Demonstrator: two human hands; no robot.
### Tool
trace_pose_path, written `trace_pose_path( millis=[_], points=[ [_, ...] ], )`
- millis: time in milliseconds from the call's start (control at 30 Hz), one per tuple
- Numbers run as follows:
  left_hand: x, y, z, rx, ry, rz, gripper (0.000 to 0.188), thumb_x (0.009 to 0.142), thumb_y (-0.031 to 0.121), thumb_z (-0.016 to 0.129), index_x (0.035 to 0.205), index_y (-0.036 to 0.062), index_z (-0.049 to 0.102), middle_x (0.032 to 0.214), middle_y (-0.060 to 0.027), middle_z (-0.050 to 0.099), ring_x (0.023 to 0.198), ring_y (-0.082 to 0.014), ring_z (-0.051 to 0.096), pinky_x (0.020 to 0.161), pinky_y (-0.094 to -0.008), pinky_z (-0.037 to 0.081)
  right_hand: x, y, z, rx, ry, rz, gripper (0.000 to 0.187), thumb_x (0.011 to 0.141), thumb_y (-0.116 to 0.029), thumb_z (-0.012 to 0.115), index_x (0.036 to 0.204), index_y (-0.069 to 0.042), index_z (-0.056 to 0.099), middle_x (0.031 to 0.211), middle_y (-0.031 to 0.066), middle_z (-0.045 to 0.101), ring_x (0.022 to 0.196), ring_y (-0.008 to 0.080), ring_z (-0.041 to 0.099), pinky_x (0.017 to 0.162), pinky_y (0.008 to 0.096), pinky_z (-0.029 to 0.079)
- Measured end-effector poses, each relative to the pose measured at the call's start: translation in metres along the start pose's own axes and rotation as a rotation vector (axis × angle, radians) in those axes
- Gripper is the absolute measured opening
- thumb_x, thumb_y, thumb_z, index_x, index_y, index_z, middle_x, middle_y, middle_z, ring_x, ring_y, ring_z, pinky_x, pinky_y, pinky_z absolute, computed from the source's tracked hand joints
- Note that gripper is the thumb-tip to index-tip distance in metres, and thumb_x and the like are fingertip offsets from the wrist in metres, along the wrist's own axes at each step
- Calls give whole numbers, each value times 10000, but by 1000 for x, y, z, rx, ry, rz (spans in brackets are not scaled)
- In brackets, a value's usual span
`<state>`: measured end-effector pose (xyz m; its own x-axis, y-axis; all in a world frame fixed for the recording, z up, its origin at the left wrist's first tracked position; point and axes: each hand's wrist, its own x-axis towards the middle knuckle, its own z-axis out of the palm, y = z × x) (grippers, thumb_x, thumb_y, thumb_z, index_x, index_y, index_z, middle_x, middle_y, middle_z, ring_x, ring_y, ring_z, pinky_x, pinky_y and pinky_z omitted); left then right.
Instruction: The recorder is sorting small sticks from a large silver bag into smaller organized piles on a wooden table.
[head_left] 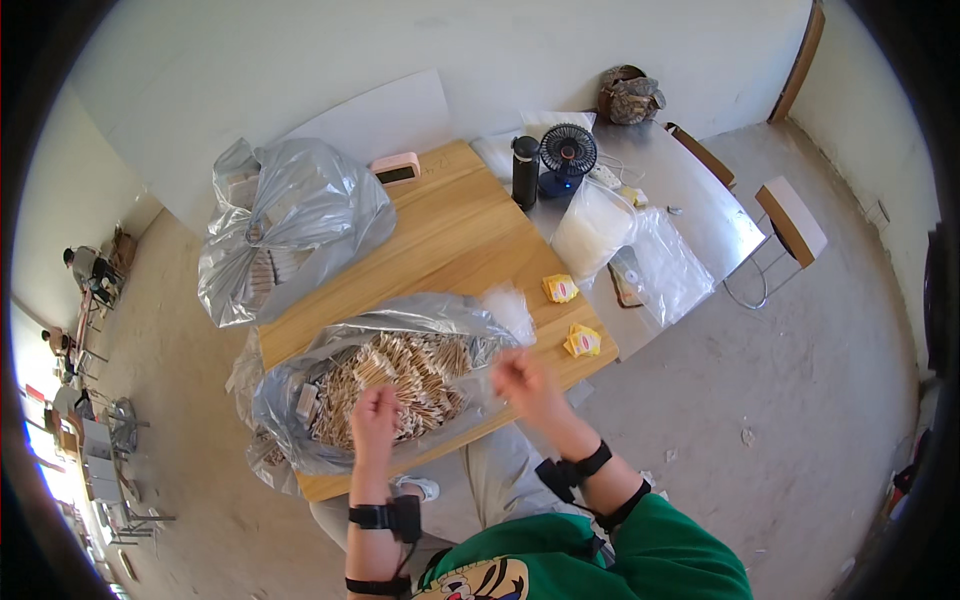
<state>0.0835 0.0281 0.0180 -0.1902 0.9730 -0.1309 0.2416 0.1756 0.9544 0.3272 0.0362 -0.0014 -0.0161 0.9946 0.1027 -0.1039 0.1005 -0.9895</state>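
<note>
A heap of thin brown, white-tipped sticks (415, 372) lies in an open grey plastic bag (275, 405) on the pale wooden tabletop (445, 235). The left hand (375, 412) is over the heap, the right hand (524, 378) by the bag's right end; both hands' fingers are curled, but I cannot tell whether they grip anything. Beyond the right hand sit two small piles of yellow-and-white cards (582, 341).

The left hand (376, 408) is over the open grey bag (278, 408) heaped with thin sticks (425, 375), the right hand (522, 380) is by its right end, yellow packets (582, 341) lie to its right, and a knotted bag (325, 215) sits behind it.
</note>
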Motion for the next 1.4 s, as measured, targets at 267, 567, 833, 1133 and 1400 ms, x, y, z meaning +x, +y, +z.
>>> trace_pose_path(
  millis=[267,567,833,1133,1400],
  points=[
    [53,-93,-106,747,483,365,157,790,73,608,926,19,555,869,-140,555,844,-304,535,744,-379,435,98,68,-58,-124,476,175,248,841,-50,552,1071,-55,460,653,47,557,503,108,531,427,228,409],
    [64,-126,-149,858,441,83,447,743,123,656,1131,2,471,1219,-274,431,1125,-427,409,953,-450,360,106,96,-39,-1357,150,-261,483,748,-234,632,1184,-66,507,1252,147,464,1199,332,390,966,417,345],
    [76,-128,-149,770,307,-208,394,769,175,637,1130,67,523,1147,-199,532,1067,-374,482,897,-433,400,101,130,-59,-941,-82,-343,419,833,-256,537,1188,-39,492,1258,142,457,1217,286,382,994,379,328],
    [49,-103,-137,458,699,107,169,860,172,540,885,11,586,750,-191,605,718,-362,593,631,-410,450,56,4,-32,-657,429,-413,161,929,-115,472,1018,-1,541,966,82,570,920,164,531,838,289,414],
    [8,-43,-73,-231,217,70,219,914,197,514,844,3,585,707,-25,609,608,-96,540,549,-253,444,25,-15,128,-269,-258,-139,287,885,-94,546,1147,-9,467,967,74,568,871,119,535,728,240,456]
  ],
)
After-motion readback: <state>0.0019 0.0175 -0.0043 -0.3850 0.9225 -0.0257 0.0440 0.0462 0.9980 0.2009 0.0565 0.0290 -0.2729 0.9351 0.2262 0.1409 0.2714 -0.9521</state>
